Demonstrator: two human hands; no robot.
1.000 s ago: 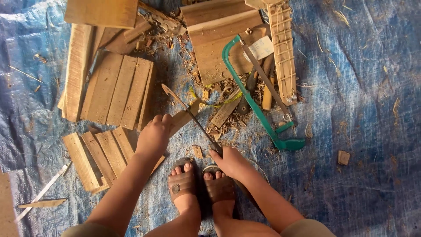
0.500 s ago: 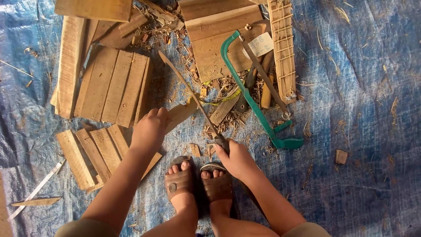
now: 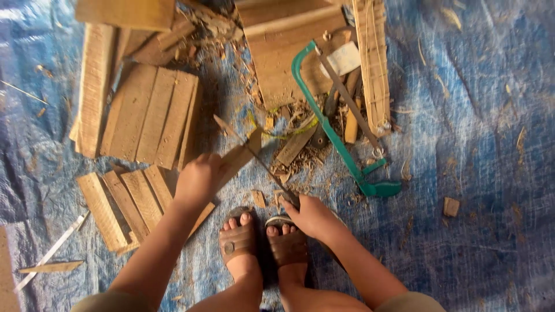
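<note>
Wood lies all over the blue tarp (image 3: 480, 173), and I am looking straight down at my two hands near the middle of the frame. My left hand (image 3: 199, 179) is curled shut around the lower end of a short wooden strip (image 3: 240, 157), which slants up to the right from my fist. My right hand (image 3: 312, 216) is closed around the handle of a long knife (image 3: 254, 155); its thin blade runs up and to the left, crossing the wooden strip near its upper end and touching it there. Both feet, in brown sandals (image 3: 237, 241), sit at lower centre, just below the knife handle. A green hacksaw (image 3: 329, 124) lies to the right of centre, on a heap of shavings and offcuts, apart from both hands. A row of flat boards (image 3: 147, 115) lies at upper left, and another row of shorter slats (image 3: 118, 199) lies at lower left, just beside my left forearm.
</note>
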